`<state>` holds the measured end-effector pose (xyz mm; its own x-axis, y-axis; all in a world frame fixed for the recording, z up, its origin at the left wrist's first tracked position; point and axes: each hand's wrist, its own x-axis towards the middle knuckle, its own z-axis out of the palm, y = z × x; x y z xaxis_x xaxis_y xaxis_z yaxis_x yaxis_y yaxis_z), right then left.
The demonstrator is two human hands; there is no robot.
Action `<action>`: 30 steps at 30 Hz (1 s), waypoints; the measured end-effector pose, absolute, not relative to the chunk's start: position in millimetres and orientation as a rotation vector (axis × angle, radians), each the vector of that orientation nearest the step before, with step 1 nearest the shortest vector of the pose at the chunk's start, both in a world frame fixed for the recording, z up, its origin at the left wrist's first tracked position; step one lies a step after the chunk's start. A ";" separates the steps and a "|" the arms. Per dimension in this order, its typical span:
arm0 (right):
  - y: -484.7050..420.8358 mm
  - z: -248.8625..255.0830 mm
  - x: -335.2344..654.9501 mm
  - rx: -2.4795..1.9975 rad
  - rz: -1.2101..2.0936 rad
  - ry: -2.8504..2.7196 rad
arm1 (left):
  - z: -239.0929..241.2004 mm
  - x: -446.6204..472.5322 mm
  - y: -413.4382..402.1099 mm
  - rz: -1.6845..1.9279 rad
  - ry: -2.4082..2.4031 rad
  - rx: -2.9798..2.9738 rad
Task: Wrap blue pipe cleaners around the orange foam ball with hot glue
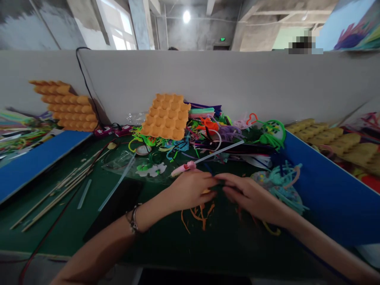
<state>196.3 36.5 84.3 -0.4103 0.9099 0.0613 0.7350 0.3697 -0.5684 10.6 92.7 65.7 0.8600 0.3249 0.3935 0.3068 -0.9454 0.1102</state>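
Observation:
My left hand and my right hand meet above the table, fingertips pinched close together. A small dark piece seems to lie between them, mostly hidden by the fingers. A bit of yellow shows under my left fingers. Just beyond my left hand lies a pink glue gun, with a long translucent glue stick jutting from it toward the upper right. Below the hands are several thin orange strips on the green table. A yellow pipe cleaner is near my right forearm.
An orange egg tray leans on a heap of coloured pipe cleaners at the back. Wooden sticks and a loose glue stick lie left. Blue panels flank the table. A bundle of teal pipe cleaners sits right.

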 end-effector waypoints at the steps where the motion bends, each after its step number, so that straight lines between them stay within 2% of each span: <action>1: 39.2 83.1 201.2 -1.453 0.546 -2.303 | 63.4 11.7 94.0 0.544 0.577 2.797; 4: 46.1 77.8 219.3 -1.522 0.349 -2.290 | 58.7 16.7 94.8 0.433 0.748 2.489; 9: 56.0 64.4 233.4 -1.382 0.719 -1.779 | 55.4 38.3 93.9 0.171 1.053 2.595; 13: 60.9 60.5 231.4 -1.368 0.861 -1.672 | 53.1 58.5 99.2 0.049 1.219 2.604; 22: 75.1 50.8 233.7 -1.372 0.980 -1.590 | 48.2 77.4 118.9 0.078 1.249 2.557; 30: 71.7 54.5 244.4 -1.486 0.850 -1.768 | 43.1 62.2 126.3 0.257 0.937 2.385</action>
<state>244.4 71.7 54.5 -0.1296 0.9882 0.0818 0.5537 0.1405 -0.8208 62.2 126.3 43.1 0.7377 0.6747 -0.0244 0.5675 -0.6000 0.5639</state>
